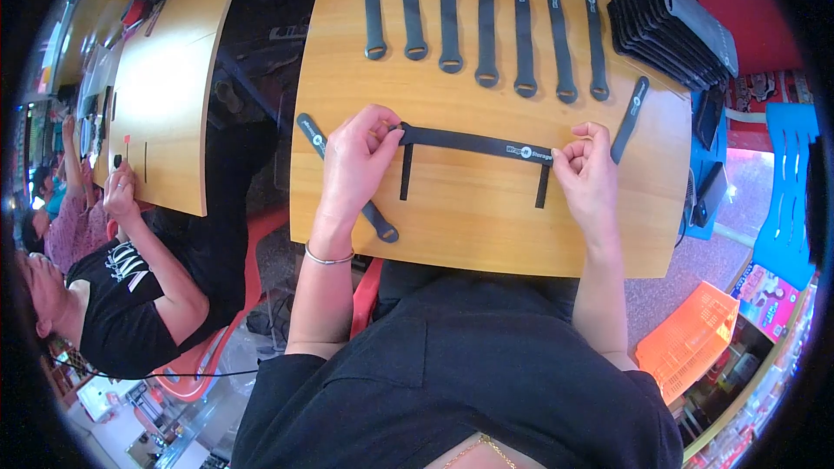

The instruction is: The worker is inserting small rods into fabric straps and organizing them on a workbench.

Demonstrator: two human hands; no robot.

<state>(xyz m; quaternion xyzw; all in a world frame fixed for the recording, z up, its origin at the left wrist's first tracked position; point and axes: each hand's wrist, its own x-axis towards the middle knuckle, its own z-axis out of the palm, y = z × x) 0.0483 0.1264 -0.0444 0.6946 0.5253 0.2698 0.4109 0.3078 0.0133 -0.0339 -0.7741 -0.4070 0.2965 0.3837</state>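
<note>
Between my two hands a dark hook-and-loop strap with a white printed label is stretched sideways over the wooden table. My left hand pinches its rounded left end. At the labelled right end, my right hand grips it between thumb and fingertips. Below the strap, a black stripe and a second black stripe show on the tabletop, one near each hand. Another strap lies slanting under my left wrist, partly hidden by it. Just beyond my right hand rests one more strap.
Several straps lie in a row along the table's far side. A stack of folded black pieces sits at the back right. An orange basket is on the right. At the left, another person works at a second table.
</note>
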